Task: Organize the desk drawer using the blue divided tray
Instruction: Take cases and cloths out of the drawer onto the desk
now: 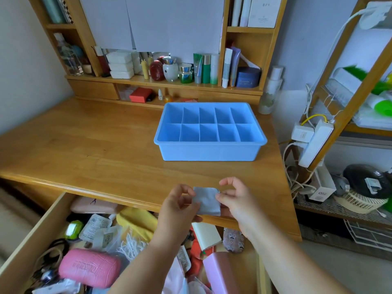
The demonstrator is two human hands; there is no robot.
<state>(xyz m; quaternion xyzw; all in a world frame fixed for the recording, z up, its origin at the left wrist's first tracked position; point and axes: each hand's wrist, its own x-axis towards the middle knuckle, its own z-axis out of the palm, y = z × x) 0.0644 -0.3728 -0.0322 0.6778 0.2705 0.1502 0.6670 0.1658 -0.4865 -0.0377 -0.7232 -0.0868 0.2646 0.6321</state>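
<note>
At the near left the desk drawer (29,240) stands pulled out and crowded: a pink case (90,267) lies toward its near left, a green gadget (73,230) and some sachets (95,227) sit farther in, and a yellow cloth (135,222) lies by the desk edge, with a patterned glasses case (233,239) over at the drawer's right. Nothing in it looks sorted yet.

Just right of centre, over the near edge of the desk (84,141), the left hand (178,206) pinches the left side of a small grey folded cloth (207,200) between thumb and fingertips. The right hand (235,198) pinches its right side the same way, the other fingers loosely curled above.

Farther back and right of centre, the blue divided tray (210,151) sits on the desktop, well apart from the hands. All ten compartments appear empty.

By my reading the task has barely begun: the cloth is likely the first item bound for the tray, and nearly the whole drawer is left.
</note>
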